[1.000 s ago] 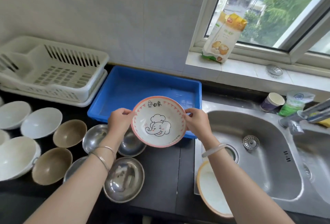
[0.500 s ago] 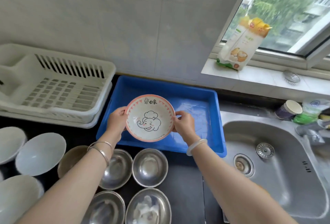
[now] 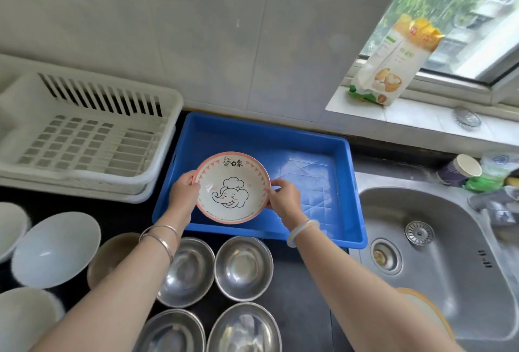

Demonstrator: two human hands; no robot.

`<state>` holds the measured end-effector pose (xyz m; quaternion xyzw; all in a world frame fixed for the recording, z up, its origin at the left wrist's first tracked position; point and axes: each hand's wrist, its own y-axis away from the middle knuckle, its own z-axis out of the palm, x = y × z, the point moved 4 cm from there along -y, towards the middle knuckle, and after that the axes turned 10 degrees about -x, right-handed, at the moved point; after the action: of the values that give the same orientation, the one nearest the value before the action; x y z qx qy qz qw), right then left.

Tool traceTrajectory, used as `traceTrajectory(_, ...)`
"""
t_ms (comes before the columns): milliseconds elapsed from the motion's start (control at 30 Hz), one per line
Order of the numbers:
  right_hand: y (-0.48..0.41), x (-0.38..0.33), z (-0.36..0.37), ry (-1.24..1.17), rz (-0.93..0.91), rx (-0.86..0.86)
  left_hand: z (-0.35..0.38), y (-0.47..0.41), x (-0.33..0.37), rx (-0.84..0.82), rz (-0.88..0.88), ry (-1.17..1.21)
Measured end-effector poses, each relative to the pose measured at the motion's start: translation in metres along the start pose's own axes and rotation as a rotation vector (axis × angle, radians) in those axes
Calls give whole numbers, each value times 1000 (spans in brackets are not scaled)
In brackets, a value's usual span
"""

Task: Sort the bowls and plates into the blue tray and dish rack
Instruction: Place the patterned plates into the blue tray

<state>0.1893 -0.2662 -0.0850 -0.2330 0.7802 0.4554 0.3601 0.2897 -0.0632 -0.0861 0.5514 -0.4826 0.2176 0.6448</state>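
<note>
I hold a pink-rimmed plate with an elephant drawing [image 3: 233,187] by its two sides, over the left half of the blue tray [image 3: 317,152]. My left hand [image 3: 184,193] grips its left rim and my right hand [image 3: 282,197] grips its right rim. Whether the plate touches the tray floor I cannot tell. The white dish rack [image 3: 84,132] stands to the tray's left with nothing in it. Several steel bowls [image 3: 243,267], white bowls [image 3: 56,249] and a brown bowl [image 3: 112,256] sit on the dark counter in front.
A steel sink [image 3: 438,250] lies to the right, with an orange-rimmed plate [image 3: 427,312] at its near edge behind my right arm. A paper cup [image 3: 460,169] and a green item stand behind the sink. A flour bag [image 3: 396,62] leans on the window sill.
Both hands have carried the plate forward from in front of the counter edge to over the blue tray's left half. My view has shifted left and forward.
</note>
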Motion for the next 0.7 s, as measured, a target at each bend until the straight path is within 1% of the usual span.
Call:
traceTrajectory(67,1,1,0,-52,12,-20,-1,-2,-4,14,-7,-2)
traceTrajectory(133,5,4,1,-147,46,-77,-1,-4,-10,40,-103,34)
traceTrajectory(200,12,10,7,-259,105,-178,3,-3,-17,-8,-225,107)
traceTrajectory(233,15,14,10,-303,124,-222,5,-3,-19,-40,-265,134)
traceTrajectory(300,18,17,13,-362,125,-255,5,-3,-21,-67,-298,178)
traceTrajectory(400,16,14,16,-456,97,-274,2,-7,-25,-56,-299,278)
traceTrajectory(500,12,5,27,-548,80,-296,0,-11,-24,-24,-257,372)
traceTrajectory(600,5,-4,36,-603,72,-267,3,-13,-24,-32,-219,431)
traceTrajectory(700,-2,-12,43,-607,74,-233,7,-14,-24,-36,-189,493)
